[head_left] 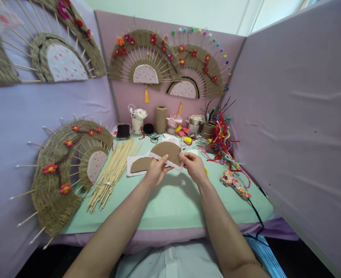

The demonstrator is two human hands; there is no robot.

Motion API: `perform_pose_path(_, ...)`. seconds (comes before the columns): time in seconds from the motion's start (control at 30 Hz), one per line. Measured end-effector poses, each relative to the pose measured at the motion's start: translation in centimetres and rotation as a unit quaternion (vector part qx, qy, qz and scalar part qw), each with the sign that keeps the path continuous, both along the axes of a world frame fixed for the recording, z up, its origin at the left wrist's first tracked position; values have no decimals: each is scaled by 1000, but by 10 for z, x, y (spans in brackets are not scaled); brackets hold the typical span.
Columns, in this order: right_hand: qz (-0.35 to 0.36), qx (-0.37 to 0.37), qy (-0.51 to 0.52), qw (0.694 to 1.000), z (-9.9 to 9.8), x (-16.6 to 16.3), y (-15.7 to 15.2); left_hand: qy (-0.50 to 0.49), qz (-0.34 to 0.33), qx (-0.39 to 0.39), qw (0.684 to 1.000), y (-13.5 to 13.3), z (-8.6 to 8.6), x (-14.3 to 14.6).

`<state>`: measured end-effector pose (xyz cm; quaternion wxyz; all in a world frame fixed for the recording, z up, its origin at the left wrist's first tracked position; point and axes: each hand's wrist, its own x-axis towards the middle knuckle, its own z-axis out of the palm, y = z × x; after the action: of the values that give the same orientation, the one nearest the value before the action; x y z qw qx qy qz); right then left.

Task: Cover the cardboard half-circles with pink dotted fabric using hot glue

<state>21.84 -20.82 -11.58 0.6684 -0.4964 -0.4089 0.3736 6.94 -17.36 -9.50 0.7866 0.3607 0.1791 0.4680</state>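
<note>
Both my hands hold up a brown cardboard half-circle [167, 151] backed with pink dotted fabric, a little above the green table [170, 204]. My left hand [155, 170] pinches its lower left edge. My right hand [194, 165] grips its right corner, fingers curled round the fabric border. A second cardboard half-circle [139, 165] on white fabric lies flat on the table just left of my left hand.
A bundle of bamboo sticks [112, 173] lies to the left. A woven twine fan [63, 170] leans at the left wall. A patterned glue gun [234, 183] lies right, pipe cleaners [221, 137] behind it. A twine spool [160, 119] and cups stand at the back.
</note>
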Motion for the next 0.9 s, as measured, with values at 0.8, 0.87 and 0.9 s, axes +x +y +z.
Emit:
perform_pose_path(0.8,-127,58,-66,988,4,-22,-3,6,-26,-21,999,2,-3,-1)
perform_pose_path(0.87,-90,48,-18,995,2,-20,-1,-10,-28,-33,999,3,-1,-2)
perform_pose_path(0.9,-67,43,5,997,1,-19,-1,-18,-23,-38,999,4,0,-3)
